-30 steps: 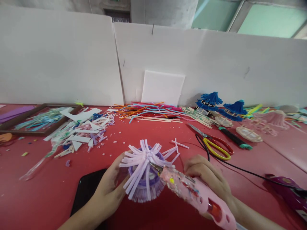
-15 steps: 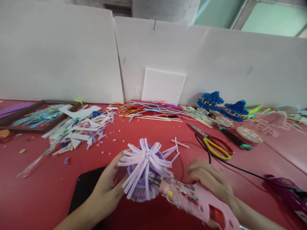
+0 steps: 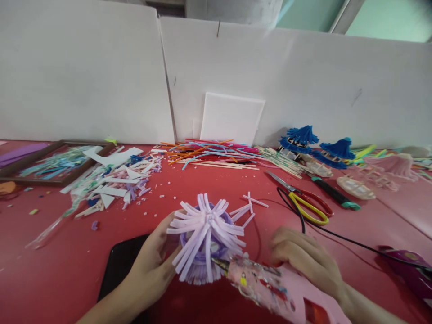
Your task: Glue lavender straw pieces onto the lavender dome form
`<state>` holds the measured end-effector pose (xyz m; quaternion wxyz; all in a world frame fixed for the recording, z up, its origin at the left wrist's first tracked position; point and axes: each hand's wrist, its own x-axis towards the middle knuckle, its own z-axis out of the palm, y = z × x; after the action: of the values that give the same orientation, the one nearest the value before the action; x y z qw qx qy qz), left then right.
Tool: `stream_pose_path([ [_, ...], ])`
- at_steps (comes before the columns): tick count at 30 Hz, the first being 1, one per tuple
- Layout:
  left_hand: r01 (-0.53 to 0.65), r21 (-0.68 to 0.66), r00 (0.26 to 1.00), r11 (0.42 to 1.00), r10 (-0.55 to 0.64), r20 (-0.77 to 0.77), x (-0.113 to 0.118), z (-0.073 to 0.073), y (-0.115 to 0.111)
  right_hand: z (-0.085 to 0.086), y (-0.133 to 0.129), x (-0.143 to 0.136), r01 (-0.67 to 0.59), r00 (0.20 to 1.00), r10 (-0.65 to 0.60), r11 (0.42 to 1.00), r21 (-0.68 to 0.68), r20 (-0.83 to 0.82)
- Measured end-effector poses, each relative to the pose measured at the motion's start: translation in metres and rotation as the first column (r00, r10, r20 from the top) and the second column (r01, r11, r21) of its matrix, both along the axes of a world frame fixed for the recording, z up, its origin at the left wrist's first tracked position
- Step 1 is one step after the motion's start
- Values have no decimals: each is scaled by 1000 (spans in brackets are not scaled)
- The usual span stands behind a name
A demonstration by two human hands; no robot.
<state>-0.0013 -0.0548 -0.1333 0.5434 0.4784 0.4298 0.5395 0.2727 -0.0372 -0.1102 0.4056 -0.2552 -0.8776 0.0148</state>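
Note:
My left hand is closed around the left side of a small purple pipe-cleaner model. Pale lilac pipe-cleaner strips fan out from its top like a thatched roof. From the right, my right hand grips a pink hot glue gun, whose surface is crusted with dried glue. Its dark metal nozzle reaches under the strips, close to the model's purple ring; whether they touch I cannot tell. A few loose lilac strips lie just behind the model.
Scissors with red and yellow handles, a black cable and a green-tipped black tool lie at right. Blue models stand behind. Coloured pipe cleaners and scraps line the back; a black phone lies by my left arm.
The glue gun and my right hand have shifted slightly right and down, with the nozzle lower at the model. My left hand and the model have hardly moved.

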Motion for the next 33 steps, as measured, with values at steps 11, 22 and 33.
stream_pose_path([
  [11,8,11,1000,1000,-8,19,0,-1,-1,2,1,-1,-4,1000,4,1000,-1,-15],
  [22,16,13,1000,1000,-16,3,0,0,3,-2,3,-3,-9,999,10,1000,4,-52],
  [33,-14,5,999,1000,14,-51,0,2,2,-1,3,5,-53,999,53,999,13,3],
])
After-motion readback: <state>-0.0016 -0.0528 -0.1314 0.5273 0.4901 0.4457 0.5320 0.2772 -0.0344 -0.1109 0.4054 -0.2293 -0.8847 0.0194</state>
